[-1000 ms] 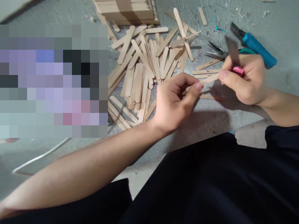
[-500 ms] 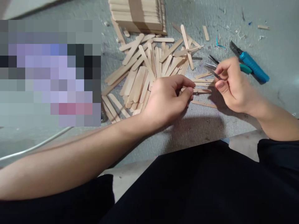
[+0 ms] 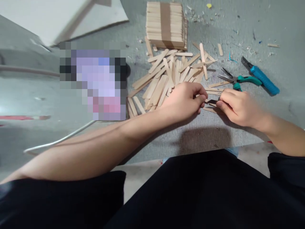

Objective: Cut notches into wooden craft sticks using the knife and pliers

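My right hand [image 3: 234, 106] is closed in a pinch on a thin dark blade [image 3: 212, 102], which points left. The blade's tip reaches the fingertips of my left hand [image 3: 184, 98]. Those left fingers are pinched together, and what lies between them is too small and covered to make out. Under and between both hands, several craft sticks [image 3: 213, 90] lie side by side on the table, partly hidden by the fingers. A heap of loose craft sticks [image 3: 159, 87] spreads behind and left of my left hand.
Teal-handled pliers [image 3: 249, 79] and a blue utility knife [image 3: 265, 79] lie beyond my right hand. A banded stack of craft sticks [image 3: 153, 24] stands at the back. Crossed sticks [image 3: 203, 62] rest by the heap. A white cable [image 3: 64, 140] and a pixelated object [image 3: 100, 79] are left.
My right hand has come down and left, bringing the blade to my left fingertips. The pliers now show fully. The view has shifted, so the table's things appear farther right.
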### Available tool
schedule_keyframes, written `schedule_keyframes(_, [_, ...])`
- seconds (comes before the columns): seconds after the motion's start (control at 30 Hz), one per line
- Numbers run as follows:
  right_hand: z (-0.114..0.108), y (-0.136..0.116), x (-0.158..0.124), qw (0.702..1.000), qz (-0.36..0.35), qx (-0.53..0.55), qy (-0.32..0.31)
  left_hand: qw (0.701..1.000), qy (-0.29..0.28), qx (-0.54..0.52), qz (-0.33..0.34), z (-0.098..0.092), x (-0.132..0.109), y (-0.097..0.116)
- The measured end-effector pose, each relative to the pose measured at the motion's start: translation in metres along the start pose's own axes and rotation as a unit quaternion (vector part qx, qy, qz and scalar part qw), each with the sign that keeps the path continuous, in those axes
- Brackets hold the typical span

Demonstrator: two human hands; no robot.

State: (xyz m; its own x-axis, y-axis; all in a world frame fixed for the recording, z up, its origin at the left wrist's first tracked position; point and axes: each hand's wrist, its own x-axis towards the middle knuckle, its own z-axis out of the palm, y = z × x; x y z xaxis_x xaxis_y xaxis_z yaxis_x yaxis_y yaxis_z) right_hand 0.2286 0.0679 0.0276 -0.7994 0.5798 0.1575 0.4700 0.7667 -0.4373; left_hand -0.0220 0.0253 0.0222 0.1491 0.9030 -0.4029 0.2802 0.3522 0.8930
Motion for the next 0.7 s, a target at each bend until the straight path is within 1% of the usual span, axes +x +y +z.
schedule_keyframes(0.07, [0.004, 0.003, 0.000, 0.998, -0.021, 0.039, 0.034, 1.000, -0.005, -0.019, 0.001, 0.000, 0.000, 0.000])
schedule_keyframes(0.13, [0.006, 0.005, 0.000, 0.993, -0.039, 0.067, 0.091, 1.000, -0.014, -0.028, -0.004, 0.000, 0.001, 0.000])
schedule_keyframes(0.2, [0.008, 0.006, 0.000, 0.986, -0.046, 0.070, 0.147, 0.999, -0.023, -0.025, -0.006, -0.001, 0.002, 0.001])
schedule_keyframes(0.23, [0.008, 0.006, 0.000, 0.984, -0.046, 0.061, 0.162, 0.999, -0.029, -0.022, -0.006, -0.001, 0.003, 0.001])
schedule_keyframes(0.3, [0.008, 0.007, 0.001, 0.984, -0.050, 0.033, 0.170, 0.999, -0.038, -0.024, -0.004, -0.002, 0.005, 0.002])
schedule_keyframes(0.4, [0.008, 0.008, 0.001, 0.986, -0.063, -0.031, 0.152, 0.998, -0.041, -0.040, -0.004, -0.003, 0.006, 0.002])
schedule_keyframes(0.53, [0.009, 0.009, 0.000, 0.978, -0.084, -0.112, 0.157, 0.997, -0.040, -0.061, -0.007, -0.003, 0.006, 0.001])
schedule_keyframes(0.7, [0.013, 0.006, -0.002, 0.972, -0.110, -0.110, 0.174, 0.997, -0.042, -0.061, -0.029, -0.004, 0.004, 0.003])
